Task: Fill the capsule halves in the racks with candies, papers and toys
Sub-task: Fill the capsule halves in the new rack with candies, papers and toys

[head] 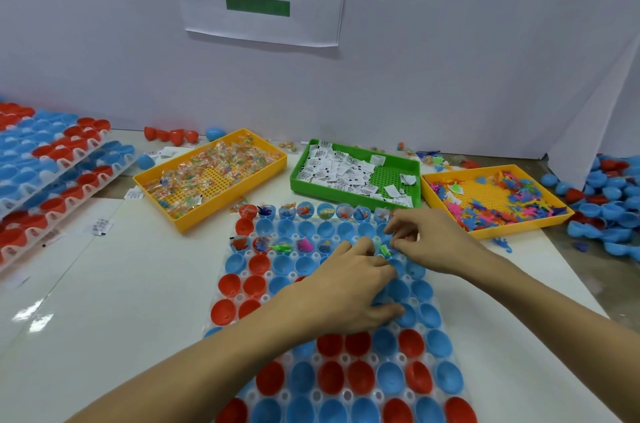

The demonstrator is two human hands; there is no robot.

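- While both hands meet over the third row of the rack (332, 370) on the bench (114, 301), the left hand (349, 287) lies with fingers curled, its grip on a small green toy (383, 250)
- the right hand (426, 239) pinches narrowly at the same toy from the far side
- red and blue capsule halves (353, 376) sit open-side up; the far row and part of the third hold fillings
- behind the rack stand a yellow tray of candies (211, 173), a green tray of papers (356, 173) and a yellow tray of toys (495, 197)
- stacked racks (52, 166) lie at far left
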